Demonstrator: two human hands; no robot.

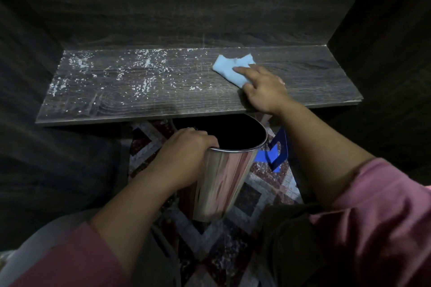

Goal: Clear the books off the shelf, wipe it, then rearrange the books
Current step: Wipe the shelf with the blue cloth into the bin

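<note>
Nearest the camera, the person's left hand (186,149) curls its fingers over the rim of a shiny metal bin (224,177) and grips it, holding the bin tilted with its mouth just below the front edge of the shelf (140,105). Beyond it, the right hand (263,91) lies open with its fingers spread, pressing a light blue cloth (231,69) flat on the right part of the board. White crumbs (147,63) are scattered across the middle and left of the shelf, thickest toward the back left corner. No books are in view, so the shelf looks cleared and the wiping looks barely begun.

The likely slip is crumbs missing the bin. Its mouth sits under the middle of the edge, while much of the debris lies far to the left, so a sweep straight forward from there would drop it onto the patterned floor (251,198). A fast stroke could also flick bits over the rim or push them into the back corner. The tilted bin, held by one hand only, could slide or tip.

A blue plastic object (277,154) stands on the floor just right of the bin, between it and the right forearm. What it is cannot be told. The dark back panel (186,7) and side walls box in the shelf and limit the cloth's reach at the corners
</note>
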